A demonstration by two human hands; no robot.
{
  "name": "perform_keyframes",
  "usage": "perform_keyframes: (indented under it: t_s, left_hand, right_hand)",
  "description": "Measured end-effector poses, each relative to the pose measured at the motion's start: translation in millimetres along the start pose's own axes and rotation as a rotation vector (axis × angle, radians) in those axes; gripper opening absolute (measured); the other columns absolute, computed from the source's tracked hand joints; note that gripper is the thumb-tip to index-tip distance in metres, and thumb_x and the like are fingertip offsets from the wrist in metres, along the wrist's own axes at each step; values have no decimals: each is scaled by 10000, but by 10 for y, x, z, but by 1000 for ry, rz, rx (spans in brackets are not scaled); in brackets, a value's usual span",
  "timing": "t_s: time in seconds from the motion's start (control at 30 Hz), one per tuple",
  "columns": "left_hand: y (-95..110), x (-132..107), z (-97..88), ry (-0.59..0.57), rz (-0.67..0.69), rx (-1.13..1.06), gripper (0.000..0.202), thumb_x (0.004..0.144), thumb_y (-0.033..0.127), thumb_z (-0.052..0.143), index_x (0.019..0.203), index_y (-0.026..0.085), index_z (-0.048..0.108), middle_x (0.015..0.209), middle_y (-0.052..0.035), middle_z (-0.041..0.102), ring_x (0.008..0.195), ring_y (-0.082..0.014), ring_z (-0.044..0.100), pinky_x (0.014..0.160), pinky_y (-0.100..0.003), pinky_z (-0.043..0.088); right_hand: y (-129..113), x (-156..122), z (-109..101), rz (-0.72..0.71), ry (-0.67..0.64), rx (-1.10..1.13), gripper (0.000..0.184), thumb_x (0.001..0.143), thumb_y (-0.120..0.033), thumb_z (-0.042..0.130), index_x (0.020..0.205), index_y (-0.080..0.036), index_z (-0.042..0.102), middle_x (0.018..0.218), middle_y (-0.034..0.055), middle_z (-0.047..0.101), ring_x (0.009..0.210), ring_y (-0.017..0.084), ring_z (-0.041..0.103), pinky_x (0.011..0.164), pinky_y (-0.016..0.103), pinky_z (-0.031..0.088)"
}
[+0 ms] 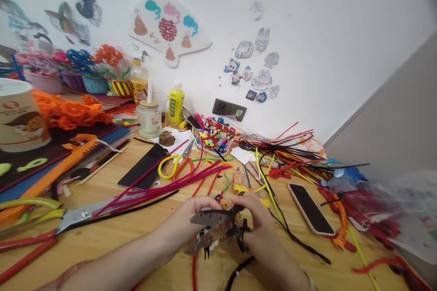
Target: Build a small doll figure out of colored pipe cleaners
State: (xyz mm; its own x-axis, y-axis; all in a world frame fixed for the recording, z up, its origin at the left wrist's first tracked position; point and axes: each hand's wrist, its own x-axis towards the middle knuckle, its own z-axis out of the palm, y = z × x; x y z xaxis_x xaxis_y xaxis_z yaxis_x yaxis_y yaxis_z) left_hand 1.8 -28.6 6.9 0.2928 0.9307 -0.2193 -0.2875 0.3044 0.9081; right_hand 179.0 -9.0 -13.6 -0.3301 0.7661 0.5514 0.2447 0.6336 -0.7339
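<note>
On the far left of my wooden tabletop (109,241) lie long-handled red cutters (82,216), with a bundle of magenta pipe cleaners (160,193) resting across them, just above my left hand (186,223). That hand is closed on the left side of a dark pipe-cleaner figure (221,229), its fingers (205,202) curled over the top. The figure sits between my 2 hands, held up over the table in front of me. Its long axis runs from lower left to upper right. 2 flat grey wing-like pieces (205,232) point left, past my left hand, and the dark body end points up and right into my right hand (257,225). That hand is clamped on the figure too, close to my left fingertips. A red pipe cleaner (194,273) lies below the figure. Further right, a black pipe cleaner (300,245) trails across the wood beside a phone (310,209).
</note>
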Motion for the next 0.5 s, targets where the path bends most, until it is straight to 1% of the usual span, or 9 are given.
perform_keyframes:
  t_s: [0.07,0.1,0.17,0.2,0.27,0.33,0.4,0.47,0.5]
  left_hand:
    - [27,-4,16,-13,16,37,270,543,388,740,648,157,649,639,-23,692,654,-185,614,671,-289,444]
    - [41,-1,20,-10,21,61,286,573,415,722,657,156,636,641,-22,696,649,-177,616,652,-275,444]
    - [60,24,8,30,7,97,338,637,487,661,698,161,602,626,-19,695,576,-158,608,539,-242,423]
    - [67,45,-10,56,-18,100,369,655,524,628,727,165,584,620,-18,693,524,-146,592,467,-224,387]
    - [80,96,-66,94,-68,63,410,652,558,604,780,173,554,647,-26,697,465,-132,568,387,-198,325]
    - [92,149,-140,81,-78,2,371,628,499,647,771,182,520,702,-37,706,452,-119,560,372,-187,327]
    - [97,195,-219,56,-36,-23,324,600,384,707,755,185,504,752,-28,700,466,-99,559,392,-182,361]
    - [90,238,-296,74,13,24,334,567,320,752,768,176,528,724,0,672,457,-77,539,411,-177,377]
    - [83,260,-333,96,34,66,349,563,327,763,788,169,549,686,14,650,436,-65,518,409,-174,370]
  right_hand:
    - [27,3,15,66,57,55,466,594,-51,690,996,-282,642,898,18,637,829,184,579,743,296,465]
    - [46,11,19,105,112,105,456,597,-88,705,1007,-275,635,919,27,635,846,190,584,750,307,470]
    - [80,42,10,169,255,216,450,609,-170,726,1034,-265,611,903,32,636,826,191,597,738,322,487]
    - [92,62,-6,189,326,259,450,618,-201,730,1044,-262,598,870,27,639,798,185,602,725,325,495]
    - [103,105,-60,224,420,294,440,626,-235,734,1040,-251,587,798,16,639,747,177,606,701,328,506]
    - [100,141,-131,260,464,281,421,619,-248,741,1014,-235,594,777,18,642,735,180,608,684,328,512]
    - [93,167,-202,296,491,259,420,616,-260,741,1010,-224,598,781,24,647,728,182,610,660,321,516]
    - [91,184,-260,333,528,247,413,622,-269,734,1010,-220,600,777,22,650,727,182,615,655,315,518]
    - [95,190,-284,353,547,248,406,623,-274,731,1004,-218,603,772,21,652,730,184,618,659,314,519]
